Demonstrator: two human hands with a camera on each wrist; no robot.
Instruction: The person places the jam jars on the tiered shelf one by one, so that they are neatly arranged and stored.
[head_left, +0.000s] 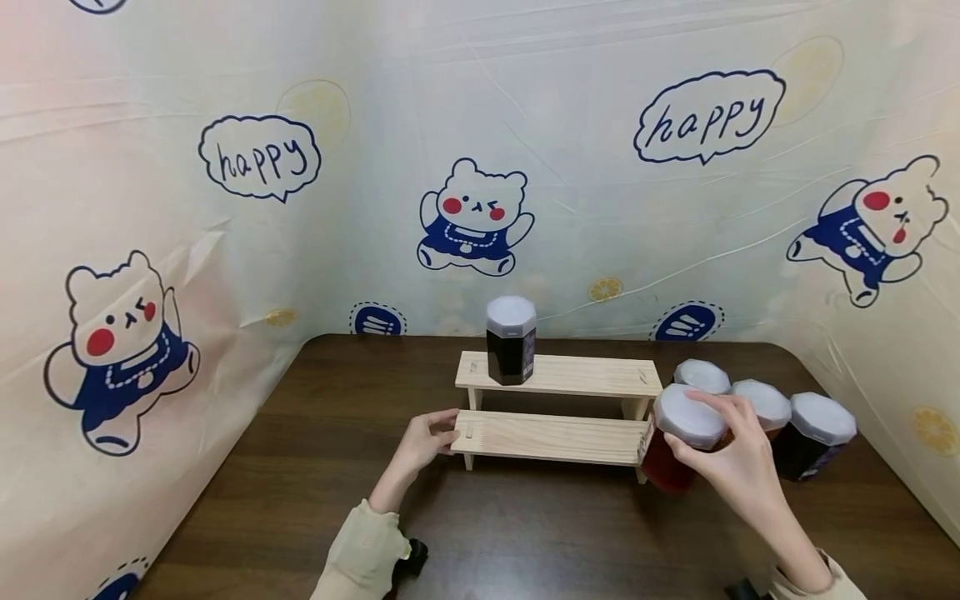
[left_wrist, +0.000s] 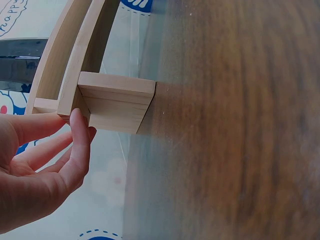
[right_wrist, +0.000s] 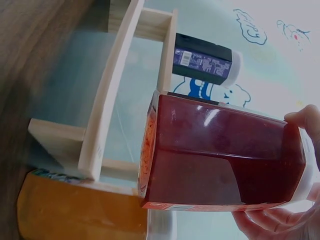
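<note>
Your red jar [head_left: 670,468] is up off the table at the rack's right end, gripped by the lid between your right hand's [head_left: 738,450] thumb and fingers, likely so the sides stay clear. Your left hand [head_left: 422,442] pinches the lower tier's [head_left: 551,437] left end, probably bracing the rack. Dark jar [head_left: 512,354] stands upright, left on the upper tier [head_left: 588,373], leaving room beside it. Three more jars [head_left: 817,429] cluster right, within your right hand's reach.

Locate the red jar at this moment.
In the head view, the red jar is right of centre, held in the right grip beside the right end of the lower shelf, in front of three lidded jars.
</note>
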